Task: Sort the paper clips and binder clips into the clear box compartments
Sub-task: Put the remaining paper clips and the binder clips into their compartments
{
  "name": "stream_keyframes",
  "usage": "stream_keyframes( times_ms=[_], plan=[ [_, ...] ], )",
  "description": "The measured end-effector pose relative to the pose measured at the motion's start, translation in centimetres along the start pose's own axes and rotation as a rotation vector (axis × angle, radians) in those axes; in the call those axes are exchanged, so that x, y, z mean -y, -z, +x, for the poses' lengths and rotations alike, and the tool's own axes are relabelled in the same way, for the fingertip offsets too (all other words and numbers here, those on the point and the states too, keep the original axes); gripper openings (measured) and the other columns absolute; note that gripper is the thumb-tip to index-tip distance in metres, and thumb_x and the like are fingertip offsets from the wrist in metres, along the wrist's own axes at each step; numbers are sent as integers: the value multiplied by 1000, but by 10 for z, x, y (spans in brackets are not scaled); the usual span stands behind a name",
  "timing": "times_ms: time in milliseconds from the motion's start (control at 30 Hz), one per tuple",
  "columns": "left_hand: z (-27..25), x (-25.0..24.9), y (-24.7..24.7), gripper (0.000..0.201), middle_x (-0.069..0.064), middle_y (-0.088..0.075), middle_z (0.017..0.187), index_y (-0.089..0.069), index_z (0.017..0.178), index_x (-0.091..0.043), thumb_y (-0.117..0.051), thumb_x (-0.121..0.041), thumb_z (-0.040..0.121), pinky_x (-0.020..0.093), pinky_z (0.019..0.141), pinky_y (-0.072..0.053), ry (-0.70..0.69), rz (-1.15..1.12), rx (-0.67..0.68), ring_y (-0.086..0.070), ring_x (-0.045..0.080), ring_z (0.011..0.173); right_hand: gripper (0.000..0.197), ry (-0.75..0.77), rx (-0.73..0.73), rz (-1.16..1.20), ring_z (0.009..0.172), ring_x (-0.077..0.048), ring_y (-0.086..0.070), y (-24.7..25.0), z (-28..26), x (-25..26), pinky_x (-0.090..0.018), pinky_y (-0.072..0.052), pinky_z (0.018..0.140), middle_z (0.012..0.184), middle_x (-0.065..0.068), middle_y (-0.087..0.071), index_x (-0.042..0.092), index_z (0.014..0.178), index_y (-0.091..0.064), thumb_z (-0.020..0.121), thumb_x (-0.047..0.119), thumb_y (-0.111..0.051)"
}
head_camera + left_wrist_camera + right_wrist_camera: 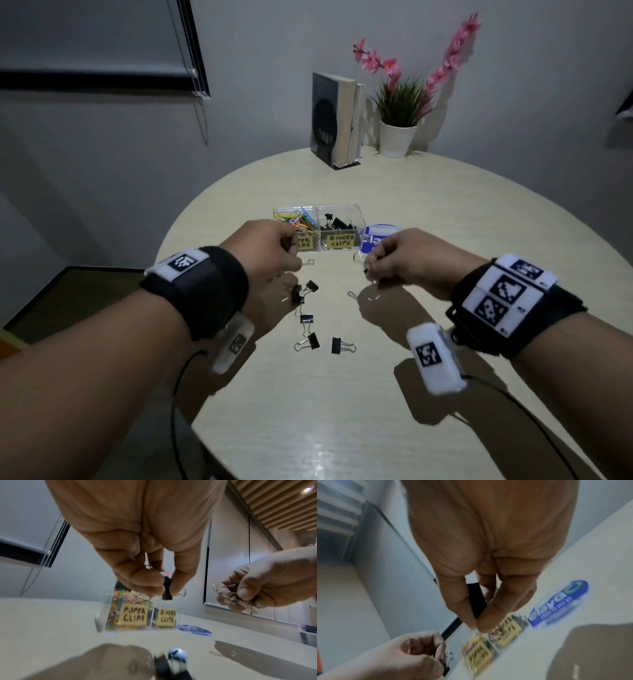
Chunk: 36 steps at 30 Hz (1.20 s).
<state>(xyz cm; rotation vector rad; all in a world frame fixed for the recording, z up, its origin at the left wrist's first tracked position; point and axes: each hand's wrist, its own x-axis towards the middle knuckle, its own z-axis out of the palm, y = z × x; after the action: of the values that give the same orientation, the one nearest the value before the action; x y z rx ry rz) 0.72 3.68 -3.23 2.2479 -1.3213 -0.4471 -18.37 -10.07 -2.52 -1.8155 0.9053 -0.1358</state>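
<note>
A black binder clip point(167, 588) is pinched in the left hand point(145, 545), another clip point(476, 600) in the right hand point(489, 555), both raised, likely for dropping into the box point(337, 222) just beyond the fingertips.

I see a round table point(428, 212) with a pale cream top, standing close to grey walls point(267, 51). At 12 o'clock on the table there are upright books point(339, 120) in a black bookend, and just beside them, toward 1 o'clock, a white pot point(397, 138) with green grass and pink flowers point(452, 54). At 10 o'clock a window has its roller blind point(85, 34) down, with a cord hanging. In the left wrist view the ceiling point(281, 504) has wooden slats and one lamp point(307, 489). The room is dim.
</note>
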Motion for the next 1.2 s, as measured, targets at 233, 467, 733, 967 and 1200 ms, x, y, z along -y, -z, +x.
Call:
stream_keyframes(
  times_ms=[233, 467, 733, 967, 1200],
  plan=[
    [85, -38, 10, 6, -1, -68, 82, -67, 77, -18, -73, -20, 77, 27, 68, -46, -45, 81, -154, -61, 18, 80, 9, 39, -222, 188, 60, -21, -64, 38, 60, 39, -20, -60, 58, 79, -20, -65, -2, 73, -65, 78, -8, -70],
    [121, -42, -14, 21, -1, -72, 89, -75, 93, -18, -79, -33, 77, 29, 77, -55, 2, 73, -26, -66, 17, 84, 14, 15, -213, 273, 60, -21, -64, 39, 95, 42, -23, -60, 62, 72, -17, -64, -1, 68, -63, 78, -10, -68],
    [102, -26, 3, 17, 4, -70, 102, -72, 105, -15, -59, -12, 94, 37, 64, -62, 57, -412, -207, -74, 23, 68, 17, 55, -195, 191, 64, -23, -65, 31, 117, 50, -29, -61, 67, 74, -17, -64, 0, 67, -60, 77, -10, -70],
    [56, 8, 19, 8, -2, -73, 78, -72, 86, -21, -65, -24, 88, 23, 42, -43, 39, -233, -179, -65, 12, 54, 21, 100, -174, -540, 84, -32, -73, -5, 143, 50, -39, -59, 75, 86, -18, -76, -3, 83, -76, 71, 13, -79],
    [18, 20, -9, 20, -11, -68, 105, -68, 105, -32, -66, -33, 86, 26, 80, -50, -27, 277, 195, -63, 11, 88, 49, 246, -325, -801, 97, -21, -65, -5, 112, 43, -34, -52, 82, 105, 0, -72, 19, 102, -75, 71, 57, -74]
  ],
)
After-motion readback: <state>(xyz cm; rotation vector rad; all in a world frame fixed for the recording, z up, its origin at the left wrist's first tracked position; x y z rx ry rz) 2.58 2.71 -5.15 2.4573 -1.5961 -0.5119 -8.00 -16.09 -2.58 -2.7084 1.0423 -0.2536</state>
